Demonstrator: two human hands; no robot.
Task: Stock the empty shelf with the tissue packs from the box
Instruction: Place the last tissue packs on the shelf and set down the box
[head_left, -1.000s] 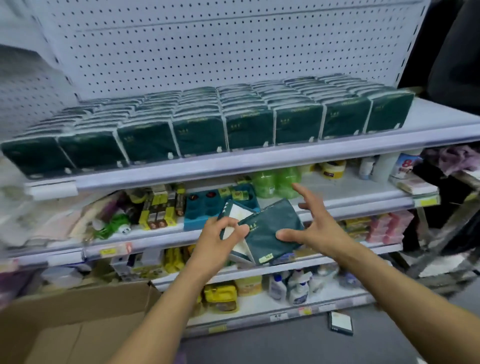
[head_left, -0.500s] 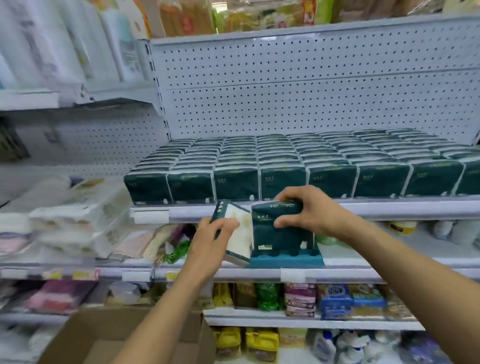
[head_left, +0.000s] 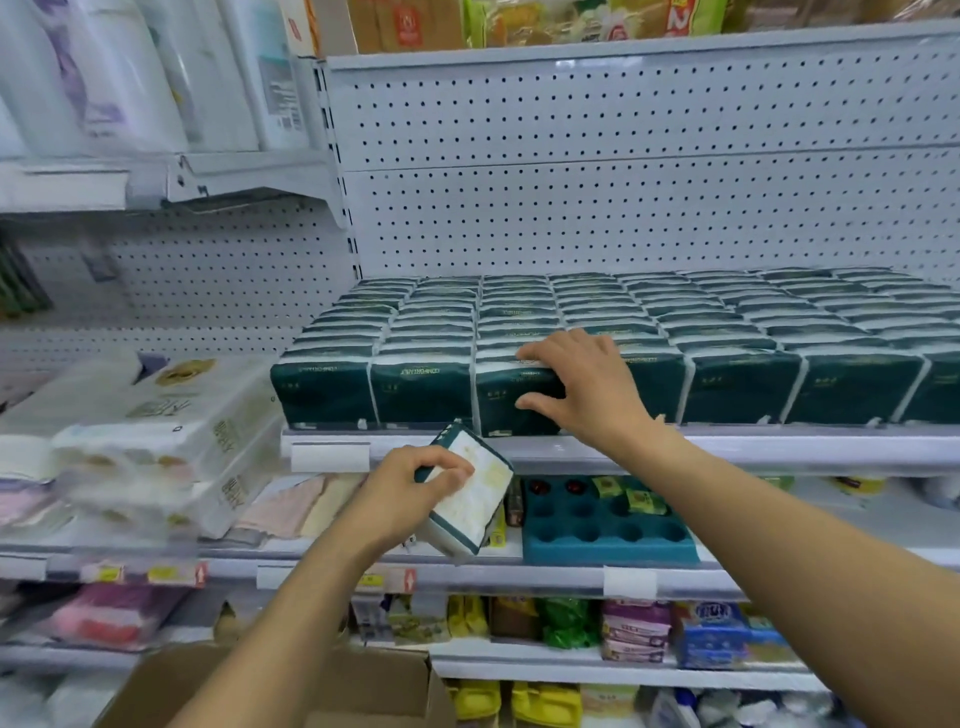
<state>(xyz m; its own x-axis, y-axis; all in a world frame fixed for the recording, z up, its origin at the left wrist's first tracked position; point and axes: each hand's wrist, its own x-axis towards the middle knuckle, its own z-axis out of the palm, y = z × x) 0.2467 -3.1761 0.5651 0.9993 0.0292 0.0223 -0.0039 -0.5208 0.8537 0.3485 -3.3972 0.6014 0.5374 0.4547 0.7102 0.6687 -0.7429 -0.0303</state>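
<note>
Right hand (head_left: 587, 387) grips shelved "COMFORTABLE" pack (head_left: 519, 397) (print inverted); left hand (head_left: 410, 493) holds another pack (head_left: 475, 499).

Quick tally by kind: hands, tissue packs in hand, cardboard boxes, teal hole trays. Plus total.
Hands: 2 (left hand, right hand)
Held tissue packs: 2 (left-hand pack, right-hand pack)
Cardboard box: 1
Teal tray: 1
Total: 6

Glossy plastic-wrapped tissue packs (head_left: 737, 384), matt painted-metal shelf (head_left: 779, 448), brown cardboard box (head_left: 363, 686).
</note>
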